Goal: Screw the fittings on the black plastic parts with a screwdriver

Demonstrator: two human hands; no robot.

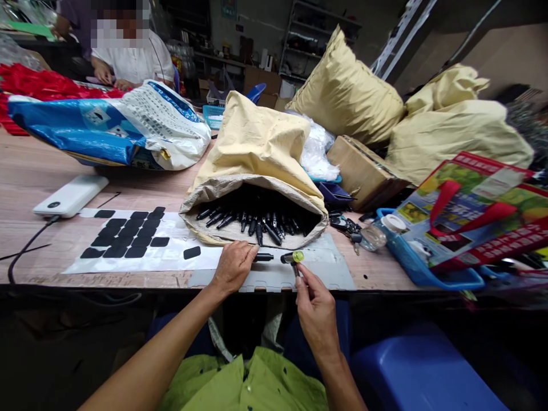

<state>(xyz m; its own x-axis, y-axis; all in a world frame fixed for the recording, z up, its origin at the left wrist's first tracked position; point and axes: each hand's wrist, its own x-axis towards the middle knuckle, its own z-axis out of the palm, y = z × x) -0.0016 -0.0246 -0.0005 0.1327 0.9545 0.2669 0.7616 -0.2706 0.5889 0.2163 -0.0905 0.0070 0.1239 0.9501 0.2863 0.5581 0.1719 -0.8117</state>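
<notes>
My left hand [233, 265] is closed on a black pen-like tube [264, 257], which lies level just above the table edge and points right. In my right hand [315, 308] is the short handle of a small hammer [291, 257]. One face of its head is see-through yellow-green; the other end is dark and faces the tube, a small gap apart. Right behind both hands lies a yellow woven sack [257, 142], its mouth toward me. Inside it are several black pen-like pieces [259, 225]. A grey sheet [334, 268] lies under the hands.
On the left, black rounded pads [128, 234] lie on white backing paper, near a white power bank [71, 196]. A blue-white bag [128, 125] is behind. Keys [349, 228] and a blue basket [445, 278] stand right. Another person [132, 63] sits across the table.
</notes>
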